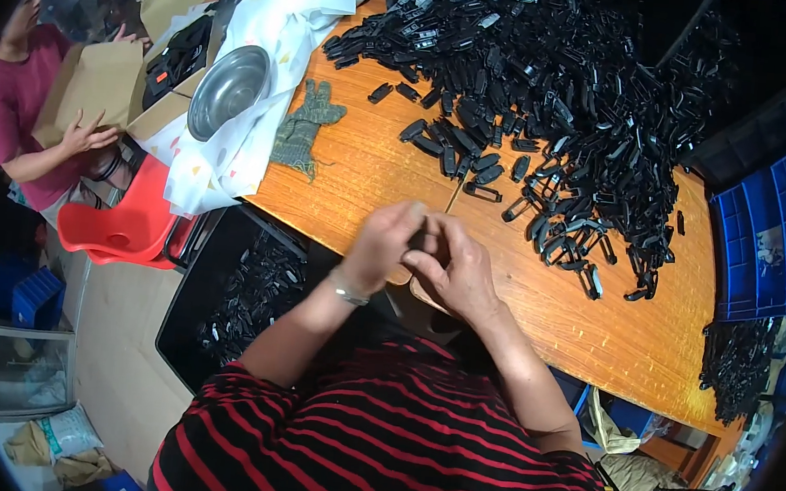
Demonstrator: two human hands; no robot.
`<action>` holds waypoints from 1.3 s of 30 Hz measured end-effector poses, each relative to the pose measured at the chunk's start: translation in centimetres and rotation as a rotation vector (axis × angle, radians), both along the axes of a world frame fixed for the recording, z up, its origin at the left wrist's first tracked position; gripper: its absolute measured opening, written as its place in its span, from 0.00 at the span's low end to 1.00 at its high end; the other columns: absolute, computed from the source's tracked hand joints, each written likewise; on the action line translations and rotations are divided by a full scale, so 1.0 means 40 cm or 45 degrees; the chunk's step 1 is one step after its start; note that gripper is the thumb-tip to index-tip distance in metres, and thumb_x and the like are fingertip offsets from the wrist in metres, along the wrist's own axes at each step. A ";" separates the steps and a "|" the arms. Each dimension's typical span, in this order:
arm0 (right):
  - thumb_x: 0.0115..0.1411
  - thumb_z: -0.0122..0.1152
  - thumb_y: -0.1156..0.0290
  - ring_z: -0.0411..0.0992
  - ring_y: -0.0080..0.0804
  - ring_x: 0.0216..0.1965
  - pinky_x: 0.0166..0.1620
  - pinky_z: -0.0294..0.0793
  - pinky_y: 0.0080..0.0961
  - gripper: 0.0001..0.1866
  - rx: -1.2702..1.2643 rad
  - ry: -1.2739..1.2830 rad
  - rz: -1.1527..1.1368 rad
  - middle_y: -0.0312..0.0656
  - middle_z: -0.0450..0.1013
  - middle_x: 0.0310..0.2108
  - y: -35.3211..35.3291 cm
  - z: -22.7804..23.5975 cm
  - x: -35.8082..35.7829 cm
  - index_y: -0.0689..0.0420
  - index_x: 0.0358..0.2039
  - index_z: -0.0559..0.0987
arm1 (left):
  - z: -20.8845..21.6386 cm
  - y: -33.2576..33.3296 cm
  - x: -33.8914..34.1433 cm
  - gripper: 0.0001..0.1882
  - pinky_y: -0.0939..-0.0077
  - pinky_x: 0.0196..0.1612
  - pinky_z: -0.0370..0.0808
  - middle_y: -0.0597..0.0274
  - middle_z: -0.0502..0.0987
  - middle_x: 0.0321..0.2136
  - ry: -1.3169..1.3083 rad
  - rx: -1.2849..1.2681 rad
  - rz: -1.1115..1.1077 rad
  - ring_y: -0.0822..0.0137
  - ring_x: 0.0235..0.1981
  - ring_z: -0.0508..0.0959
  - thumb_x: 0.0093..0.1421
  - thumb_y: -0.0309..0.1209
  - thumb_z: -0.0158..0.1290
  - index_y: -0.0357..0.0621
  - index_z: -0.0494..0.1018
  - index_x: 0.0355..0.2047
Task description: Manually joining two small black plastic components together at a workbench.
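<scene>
My left hand (pixel 382 243) and my right hand (pixel 462 268) meet over the near edge of the wooden table (pixel 362 168). The fingers of both are curled toward each other, and the left hand is slightly blurred. Whatever lies between them is hidden by the fingers; only a dark gap shows. Beyond the hands, small black plastic clip-like parts (pixel 483 194) lie loose at the front of a large heap (pixel 538 81) of similar parts. A grey-green knitted glove (pixel 306 133) rests flat on the table to the left.
A metal bowl (pixel 229 93) sits on white patterned sheeting (pixel 287 12) at left. Beyond a red chair (pixel 124 222), another person (pixel 35 111) handles a cardboard box (pixel 93 93). A black bin (pixel 253 294) of parts stands below left. A blue crate (pixel 764 241) stands at right.
</scene>
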State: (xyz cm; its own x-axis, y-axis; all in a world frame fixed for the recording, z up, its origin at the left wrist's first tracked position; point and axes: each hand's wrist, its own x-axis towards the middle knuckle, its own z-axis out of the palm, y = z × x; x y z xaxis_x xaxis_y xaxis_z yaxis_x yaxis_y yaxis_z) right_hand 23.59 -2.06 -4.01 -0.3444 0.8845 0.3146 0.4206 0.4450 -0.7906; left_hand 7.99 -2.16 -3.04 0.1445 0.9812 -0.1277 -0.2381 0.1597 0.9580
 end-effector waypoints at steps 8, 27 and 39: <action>0.56 0.65 0.70 0.75 0.42 0.29 0.32 0.74 0.31 0.10 0.208 -0.263 -0.276 0.45 0.74 0.31 0.091 0.005 0.118 0.59 0.38 0.80 | 0.143 -0.100 -0.374 0.10 0.77 0.33 0.73 0.61 0.77 0.26 1.677 0.223 -0.159 0.73 0.26 0.75 0.59 0.32 0.58 0.38 0.78 0.37; 0.53 0.69 0.74 0.74 0.32 0.25 0.31 0.74 0.27 0.14 -0.154 -0.269 -0.217 0.43 0.73 0.27 0.154 0.044 0.103 0.62 0.38 0.74 | -0.018 0.308 -0.055 0.11 0.57 0.37 0.75 0.53 0.78 0.30 1.851 0.942 -0.040 0.50 0.34 0.79 0.53 0.27 0.57 0.42 0.78 0.38; 0.53 0.67 0.74 0.77 0.45 0.32 0.36 0.76 0.32 0.10 0.127 -0.448 -0.208 0.49 0.77 0.32 0.067 0.030 0.089 0.61 0.36 0.81 | -0.027 0.168 -0.057 0.10 0.88 0.31 0.69 0.69 0.76 0.27 0.148 0.126 -0.007 0.81 0.26 0.73 0.65 0.29 0.53 0.37 0.73 0.44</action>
